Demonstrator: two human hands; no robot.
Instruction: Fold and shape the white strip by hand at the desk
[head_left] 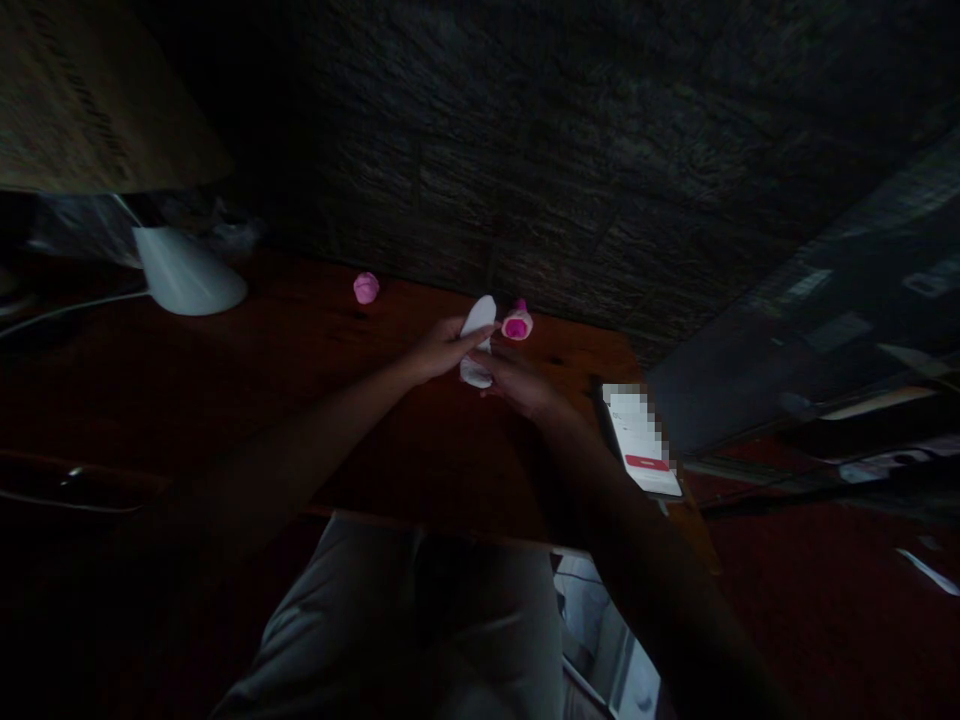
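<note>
Over the wooden table, both hands hold a long white piece that looks like a folded sock (478, 318). My left hand (441, 348) grips it from the left, thumb lying across its middle. From the right, my right hand (516, 382) is closed on its lower part, thumb pressed against it. The lower end of the white sock looks creased. Just beyond my fingers lies a pink and pale bundle (517, 323), perhaps a rolled sock. Farther left on the table sits a small pink ball-shaped bundle (366, 288).
A lamp with a white base (187, 272) and a wide shade (105, 110) stands at the left. On the right of the wooden table (420, 450) lies a phone (637, 440) with a lit screen. A dark brick-patterned wall (510, 150) rises behind the table.
</note>
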